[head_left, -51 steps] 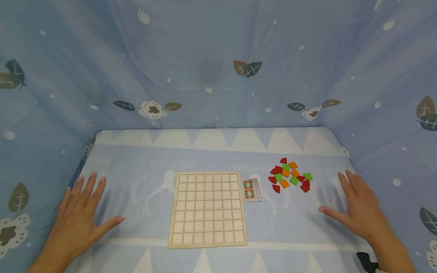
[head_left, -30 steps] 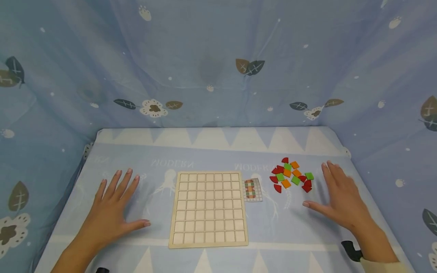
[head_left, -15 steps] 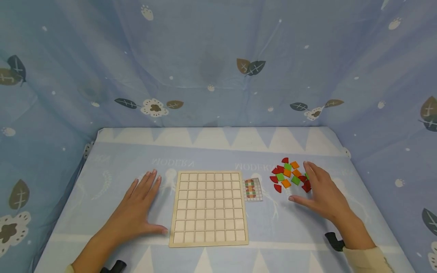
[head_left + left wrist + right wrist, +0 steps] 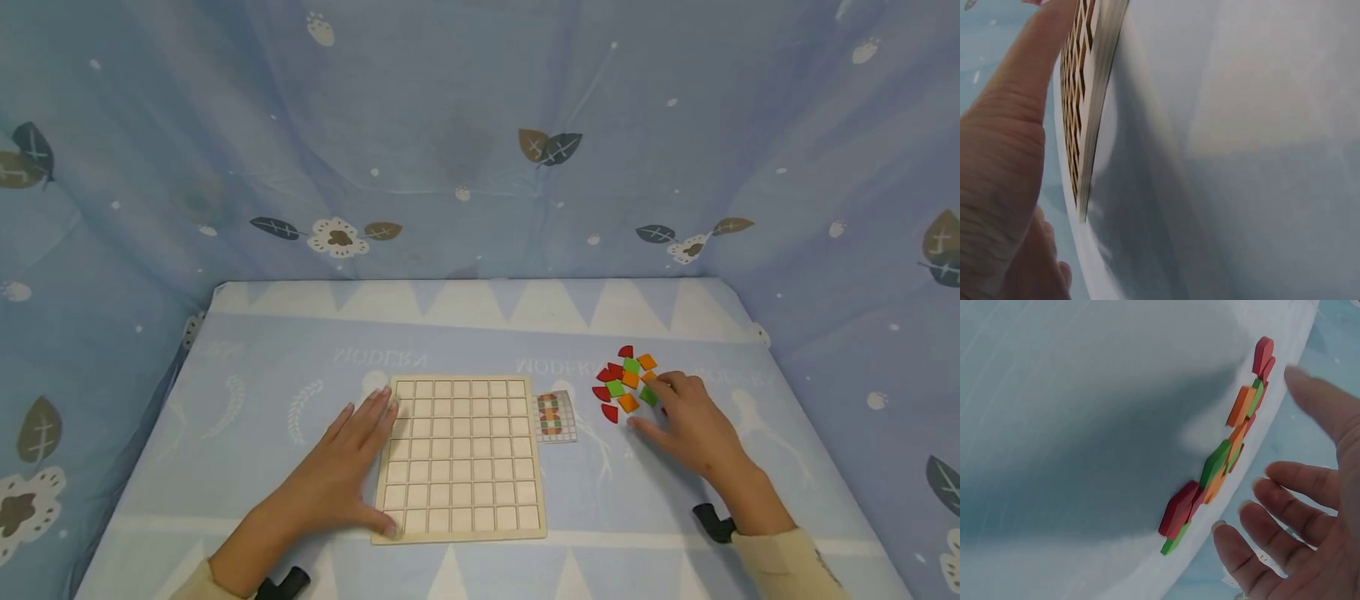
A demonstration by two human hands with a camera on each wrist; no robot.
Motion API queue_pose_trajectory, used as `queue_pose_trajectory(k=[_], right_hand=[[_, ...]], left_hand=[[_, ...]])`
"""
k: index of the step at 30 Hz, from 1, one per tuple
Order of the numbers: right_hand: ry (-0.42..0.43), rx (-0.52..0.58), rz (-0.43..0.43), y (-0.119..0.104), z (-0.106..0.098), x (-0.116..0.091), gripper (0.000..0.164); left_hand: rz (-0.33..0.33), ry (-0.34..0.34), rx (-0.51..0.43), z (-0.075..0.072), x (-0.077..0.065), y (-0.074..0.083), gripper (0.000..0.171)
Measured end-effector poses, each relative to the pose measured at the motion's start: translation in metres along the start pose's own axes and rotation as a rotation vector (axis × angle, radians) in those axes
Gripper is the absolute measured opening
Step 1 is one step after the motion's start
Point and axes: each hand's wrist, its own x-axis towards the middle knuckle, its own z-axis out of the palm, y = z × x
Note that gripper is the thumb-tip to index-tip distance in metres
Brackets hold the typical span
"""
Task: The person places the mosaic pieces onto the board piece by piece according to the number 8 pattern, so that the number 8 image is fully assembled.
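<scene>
My left hand (image 4: 337,475) lies along the left edge of a square wooden grid board (image 4: 459,538), fingers extended, with fingertips and thumb over its rim. In the left wrist view the board (image 4: 1094,119) stands beside the thumb, its side edge showing. My right hand (image 4: 693,429) hovers over the right part of a loose pile of flat pieces, fingers slightly bent and apart from the thumb. Red quarter-round pieces (image 4: 610,413), orange squares (image 4: 628,403) and green squares (image 4: 615,388) make up the pile. In the right wrist view the fingers hold nothing, and a green piece (image 4: 1215,464) lies near them.
A small printed pattern card (image 4: 555,417) with a coloured design lies against the board's right edge. Patterned blue cloth covers the table (image 4: 465,325) and rises as walls (image 4: 450,150) at the back and both sides. Black wrist mounts (image 4: 712,523) sit by the wrists.
From far left, my left hand has moved right onto the board's edge. My right hand has moved left over the pile, its fingers bending more. Board, card and visible pieces stay put.
</scene>
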Motion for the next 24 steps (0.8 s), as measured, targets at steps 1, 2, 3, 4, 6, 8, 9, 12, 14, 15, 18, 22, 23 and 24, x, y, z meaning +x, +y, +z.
queue_pose_trajectory(k=[1, 2, 3, 4, 6, 8, 9, 12, 14, 15, 18, 22, 23, 24], right_hand=[[0.002, 0.001, 0.003, 0.000, 0.001, 0.001, 0.062], [0.001, 0.005, 0.008, -0.001, 0.001, 0.002, 0.058], [-0.002, 0.008, 0.016, -0.002, 0.002, 0.003, 0.054], [-0.006, 0.011, 0.027, -0.003, 0.003, 0.004, 0.050], [-0.016, 0.015, 0.049, -0.005, 0.004, 0.006, 0.045], [-0.029, 0.022, 0.070, -0.007, 0.005, 0.008, 0.042], [-0.036, 0.022, 0.078, -0.007, 0.006, 0.009, 0.040], [-0.062, 0.026, 0.101, -0.009, 0.010, 0.012, 0.035], [-0.083, 0.027, 0.113, -0.009, 0.012, 0.015, 0.031], [-0.093, 0.028, 0.119, -0.009, 0.013, 0.016, 0.029], [-0.135, 0.056, 0.160, -0.009, 0.014, 0.019, 0.027], [-0.203, 0.141, 0.221, -0.007, 0.011, 0.024, 0.027], [-0.219, 0.165, 0.234, -0.007, 0.010, 0.025, 0.027], [-0.233, 0.184, 0.245, -0.007, 0.009, 0.026, 0.026]], left_hand=[[-0.011, -0.022, -0.011, 0.001, 0.000, 0.001, 0.160], [-0.022, -0.043, -0.022, 0.001, 0.000, 0.001, 0.160], [-0.033, -0.065, -0.037, 0.002, 0.000, 0.002, 0.160], [-0.047, -0.088, -0.052, 0.002, 0.001, 0.002, 0.160], [-0.063, -0.122, -0.074, 0.003, 0.001, 0.003, 0.160], [-0.067, -0.135, -0.082, 0.003, 0.002, 0.002, 0.160], [-0.065, -0.138, -0.084, 0.003, 0.002, 0.002, 0.159], [-0.056, -0.140, -0.081, 0.004, 0.003, 0.001, 0.159], [-0.056, -0.147, -0.084, 0.004, 0.003, 0.001, 0.160], [-0.057, -0.151, -0.089, 0.004, 0.003, 0.000, 0.160], [-0.062, -0.165, -0.098, 0.004, 0.003, 0.001, 0.160], [-0.070, -0.173, -0.105, 0.005, 0.003, 0.000, 0.160], [-0.070, -0.173, -0.110, 0.005, 0.003, 0.000, 0.160], [-0.071, -0.173, -0.112, 0.006, 0.003, 0.000, 0.160]])
